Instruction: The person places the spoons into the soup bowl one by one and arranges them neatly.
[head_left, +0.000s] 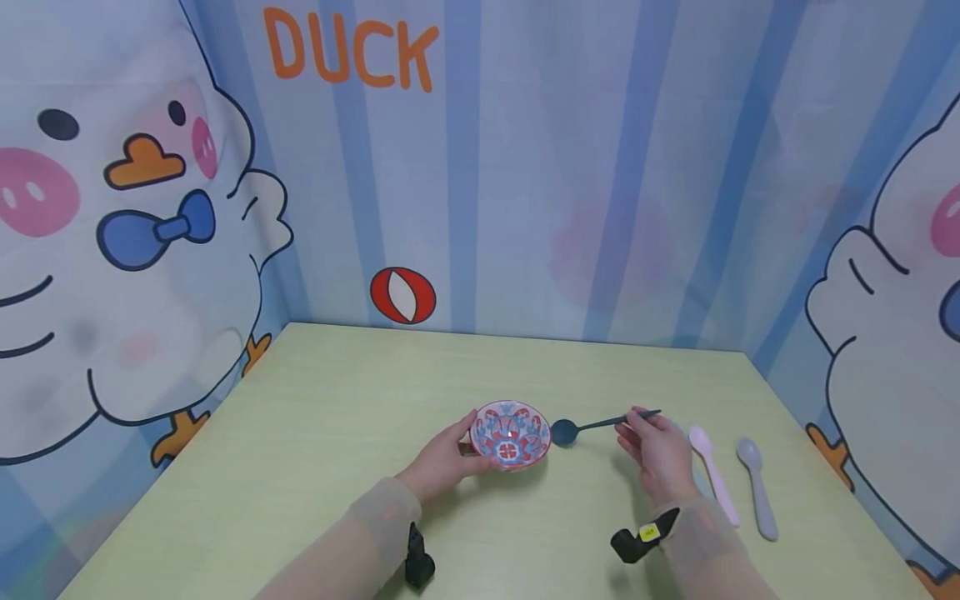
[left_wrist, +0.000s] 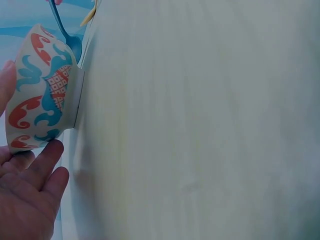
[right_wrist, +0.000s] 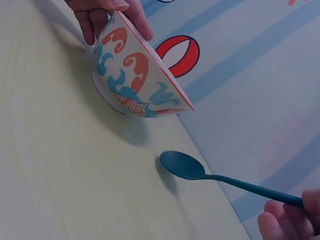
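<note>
My left hand [head_left: 441, 460] grips a small bowl [head_left: 512, 433] by its rim, with the thumb near the front edge and fingers at the far side. Red and blue patterns cover the bowl inside and out. In the right wrist view the bowl [right_wrist: 135, 75] is tilted, and its shadow falls on the table beneath. My right hand [head_left: 662, 457] pinches a dark teal spoon [head_left: 566, 432] by the handle. The spoon's head points left, close beside the bowl's right rim. Over in the left wrist view, fingertips [left_wrist: 52, 152] support the bowl's patterned outer wall.
To the right on the pale table [head_left: 360, 383] lie a pink spoon [head_left: 714, 475] and a greyish purple spoon [head_left: 759, 492]. Another pale utensil is partly hidden behind the right hand. A striped blue backdrop [head_left: 517, 167] with cartoon ducks rises along the table's back and sides.
</note>
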